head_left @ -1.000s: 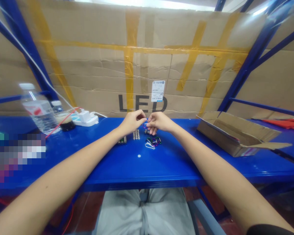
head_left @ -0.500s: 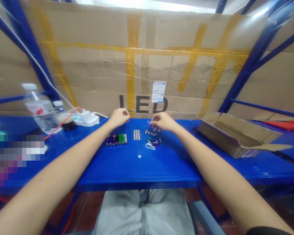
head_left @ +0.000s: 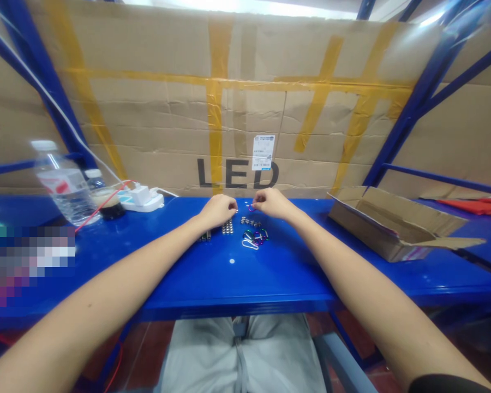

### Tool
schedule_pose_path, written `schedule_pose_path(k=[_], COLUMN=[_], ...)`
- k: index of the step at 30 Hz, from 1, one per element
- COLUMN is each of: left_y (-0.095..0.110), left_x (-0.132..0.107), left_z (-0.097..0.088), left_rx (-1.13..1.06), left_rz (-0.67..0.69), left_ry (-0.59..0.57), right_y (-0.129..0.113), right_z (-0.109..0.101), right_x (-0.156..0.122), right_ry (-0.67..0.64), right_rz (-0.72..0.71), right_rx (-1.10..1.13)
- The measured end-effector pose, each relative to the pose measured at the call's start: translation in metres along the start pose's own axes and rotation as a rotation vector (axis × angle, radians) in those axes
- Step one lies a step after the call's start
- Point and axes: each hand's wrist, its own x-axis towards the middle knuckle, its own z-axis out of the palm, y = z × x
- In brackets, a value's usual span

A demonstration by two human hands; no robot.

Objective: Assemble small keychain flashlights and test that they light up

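My left hand (head_left: pixel 221 210) is closed in a pinch over the far end of a block of small silver metal pieces (head_left: pixel 228 226); a tiny bright spot shows at its fingertips, too small to name. To its right, my right hand (head_left: pixel 272 203) pinches a purple carabiner (head_left: pixel 251 208), mostly covered by the fingers. Below that hand lies a row of small silver fittings (head_left: pixel 251 222). Nearer me is a loose pile of carabiners (head_left: pixel 257 237) in silver, green and purple. Several short tubes (head_left: pixel 205 236) are largely hidden behind my left forearm.
An open cardboard box (head_left: pixel 393 229) stands at the right. On the left are a water bottle (head_left: pixel 63 183), a smaller bottle of dark liquid (head_left: pixel 108 202) and a white power strip (head_left: pixel 145 202) with cables. A large taped carton (head_left: pixel 167 125) backs the blue table (head_left: pixel 270 284).
My left hand has moved right and nearer me, from beyond the tubes to the silver pieces, now close to my right hand. The right hand stays nearly in place with the carabiner.
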Motion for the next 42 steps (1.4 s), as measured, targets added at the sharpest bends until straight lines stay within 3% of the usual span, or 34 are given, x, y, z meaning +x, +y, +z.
schedule_pose_path(k=[6, 11, 15, 19, 24, 27, 30, 37, 39, 42], left_y=[0.010, 0.019, 0.022, 0.018, -0.004, -0.024, -0.045, -0.096, -0.107, -0.116], left_x=[0.010, 0.013, 0.015, 0.015, 0.006, -0.001, -0.003, -0.008, -0.013, -0.018], left_z=[0.012, 0.016, 0.009, -0.006, -0.034, -0.048, -0.056, -0.062, -0.061, -0.059], left_rx=[0.074, 0.083, 0.114, 0.127, 0.310, 0.330, 0.378, 0.380, 0.371, 0.359], left_rz=[0.143, 0.193, 0.181, 0.112, -0.013, -0.153, -0.283, -0.409, -0.424, -0.434], left_ry=[0.006, -0.111, -0.185, -0.116, 0.002, -0.019, -0.052, -0.107, -0.134, -0.164], right_y=[0.008, 0.010, 0.009, 0.002, -0.011, -0.018, -0.021, -0.022, -0.017, 0.002], right_z=[0.002, 0.005, 0.005, -0.003, -0.018, -0.019, -0.014, -0.012, -0.016, -0.018], right_x=[0.004, 0.005, 0.005, 0.001, -0.007, -0.010, -0.012, -0.013, -0.009, -0.001], right_ry=[0.039, 0.047, 0.036, -0.029, -0.300, -0.447, -0.514, -0.572, -0.525, -0.350], right_rz=[0.052, 0.094, 0.128, 0.147, 0.083, 0.055, 0.054, 0.086, 0.091, 0.141], right_rx=[-0.110, -0.175, -0.174, -0.095, -0.006, -0.031, -0.063, -0.087, -0.083, -0.159])
